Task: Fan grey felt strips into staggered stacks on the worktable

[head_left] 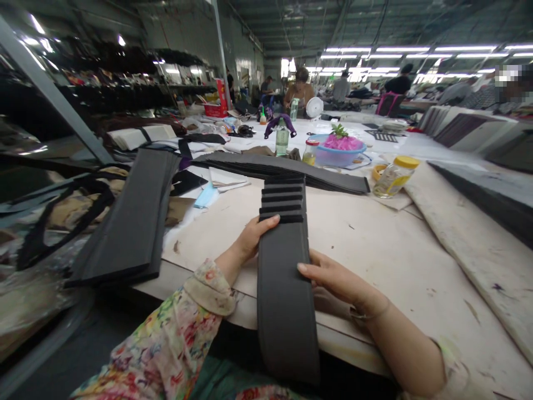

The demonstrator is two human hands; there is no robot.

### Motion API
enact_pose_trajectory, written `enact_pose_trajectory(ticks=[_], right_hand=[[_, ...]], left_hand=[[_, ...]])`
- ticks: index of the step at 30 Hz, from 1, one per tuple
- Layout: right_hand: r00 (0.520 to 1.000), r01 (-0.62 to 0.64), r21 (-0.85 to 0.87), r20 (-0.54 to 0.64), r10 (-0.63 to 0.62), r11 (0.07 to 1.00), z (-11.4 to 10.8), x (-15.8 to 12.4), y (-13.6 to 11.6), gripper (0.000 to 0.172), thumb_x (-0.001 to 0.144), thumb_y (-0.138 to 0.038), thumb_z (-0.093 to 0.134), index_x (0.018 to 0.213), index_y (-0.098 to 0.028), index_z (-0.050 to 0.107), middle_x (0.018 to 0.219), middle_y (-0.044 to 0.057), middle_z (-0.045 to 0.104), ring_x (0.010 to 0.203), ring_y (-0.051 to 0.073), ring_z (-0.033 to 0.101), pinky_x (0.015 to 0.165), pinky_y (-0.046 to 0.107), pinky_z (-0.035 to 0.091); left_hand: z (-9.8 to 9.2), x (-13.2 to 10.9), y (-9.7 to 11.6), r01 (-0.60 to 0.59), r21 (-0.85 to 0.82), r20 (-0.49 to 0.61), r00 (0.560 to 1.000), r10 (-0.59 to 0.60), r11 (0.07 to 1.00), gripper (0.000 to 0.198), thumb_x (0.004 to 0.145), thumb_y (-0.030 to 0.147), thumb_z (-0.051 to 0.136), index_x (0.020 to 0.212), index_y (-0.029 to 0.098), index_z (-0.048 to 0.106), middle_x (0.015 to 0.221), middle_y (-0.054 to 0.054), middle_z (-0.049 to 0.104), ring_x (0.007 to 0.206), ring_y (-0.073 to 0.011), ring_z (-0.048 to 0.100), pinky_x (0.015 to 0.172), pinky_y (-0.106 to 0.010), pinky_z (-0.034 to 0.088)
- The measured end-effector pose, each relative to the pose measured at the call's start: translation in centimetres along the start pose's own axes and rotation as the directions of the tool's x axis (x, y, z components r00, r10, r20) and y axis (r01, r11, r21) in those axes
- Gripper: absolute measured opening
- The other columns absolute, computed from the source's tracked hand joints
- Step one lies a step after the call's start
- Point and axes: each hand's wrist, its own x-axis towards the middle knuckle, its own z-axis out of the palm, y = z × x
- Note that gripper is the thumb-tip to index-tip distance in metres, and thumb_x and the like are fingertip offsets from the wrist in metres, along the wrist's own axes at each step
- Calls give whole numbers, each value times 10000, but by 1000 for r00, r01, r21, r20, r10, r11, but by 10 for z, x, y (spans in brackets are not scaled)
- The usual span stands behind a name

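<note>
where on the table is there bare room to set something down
Largest patch of table: right of the held piece, between the right hand and the yellow-lidded jar. A smaller one lies between the left hand, the mask and the left stack. Crowded farther back, around the basin and bottles.

Dark grey strips [284, 272], apparently stacked, pointing away, far ends stepped and black-edged, near end drooping

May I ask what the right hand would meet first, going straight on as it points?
The dark strips the right hand touches; beyond, perhaps the left hand, though depth is unclear.
</note>
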Motion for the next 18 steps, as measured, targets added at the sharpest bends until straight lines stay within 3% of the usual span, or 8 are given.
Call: enact_pose_trajectory(ticks=[3, 6, 9, 11, 14, 18], right_hand=[[999, 18, -65, 40, -16, 998, 37, -17, 15, 551, 721, -374, 636, 1222, -232, 457, 1202, 46, 557, 1073, 225, 524, 913, 369, 423], [983, 3, -271, -176, -53, 963, 66, -39, 38, 571, 718, -389, 633, 1235, -238, 444, 1254, 49, 516, 1140, 239, 466, 980, 384, 365], [945, -52, -434, -311, -96, 899, 75, -60, 47, 502, 768, -445, 551, 1225, -261, 455, 1262, 49, 510, 1140, 247, 468, 967, 382, 381], [916, -71, -545, -366, -161, 836, 71, -73, 35, 499, 772, -480, 517, 1226, -281, 461, 1250, 46, 524, 1119, 263, 491, 925, 384, 421], [860, -137, -730, -423, -286, 669, 52, -93, -5, 484, 752, -497, 522, 1195, -302, 505, 1181, 44, 579, 1037, 291, 550, 833, 398, 475], [801, -207, -945, -311, -511, 251, 19, -117, -68, 482, 715, -514, 544, 1154, -316, 547, 1010, 65, 661, 811, 294, 628, 717, 426, 485]], left_hand=[[-13, -1, 14, -38, -165, -114, 993, 19, 986, 366, 771, 405, 560, 942, 86, 619, 702, -73, 672, 604, -176, 622, 606, -284, 504], [-22, -3, 24, -54, -318, -151, 988, 6, 947, 388, 790, 445, 512, 910, 92, 621, 692, -70, 670, 587, -179, 625, 589, -293, 516], [-26, -3, 27, -81, -403, -154, 988, 20, 912, 408, 797, 464, 496, 935, 98, 614, 733, -70, 676, 630, -190, 635, 620, -307, 525], [-26, -1, 26, -98, -419, -141, 989, 42, 903, 428, 807, 479, 480, 964, 101, 608, 773, -73, 678, 683, -196, 641, 670, -318, 525], [-26, 6, 22, -183, -415, -162, 979, 125, 891, 431, 813, 478, 486, 1020, 115, 587, 854, -69, 676, 782, -194, 637, 763, -321, 507], [-29, 13, 20, -312, -418, -206, 947, 245, 853, 340, 796, 370, 565, 1054, 150, 563, 946, -42, 663, 901, -174, 610, 818, -288, 481]])
